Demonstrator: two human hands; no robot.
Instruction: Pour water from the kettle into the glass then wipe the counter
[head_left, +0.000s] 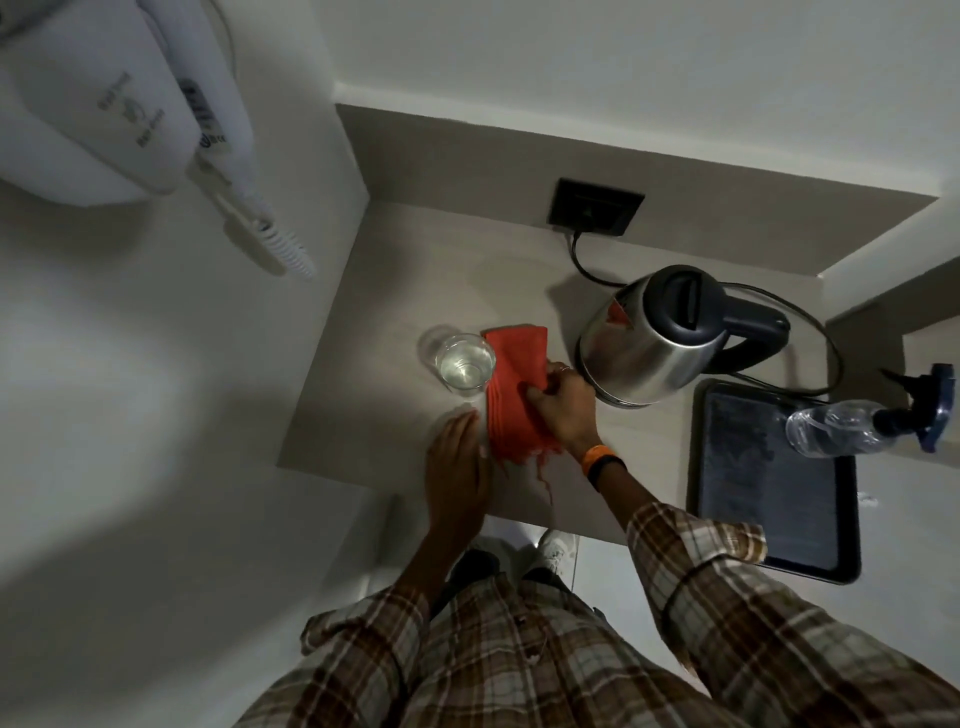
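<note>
Gripping a folded red cloth, the right hand pinches the fabric's right edge between thumb and fingers, with an orange and black band on its wrist. The left hand lies flat and open at the cloth's near left edge, fingertips touching the fabric, closed on nothing. Loose threads trail from the cloth's near end over the counter edge. Just left of the cloth, touching it, stands a clear glass partly filled with water. To the right of the right hand sits a steel kettle with a black lid and handle, its cord running to a dark wall socket at the far side. Further right lies a dark tray, and a clear spray bottle rests on its side across the tray's far right corner. Plaid sleeves cover both forearms.
</note>
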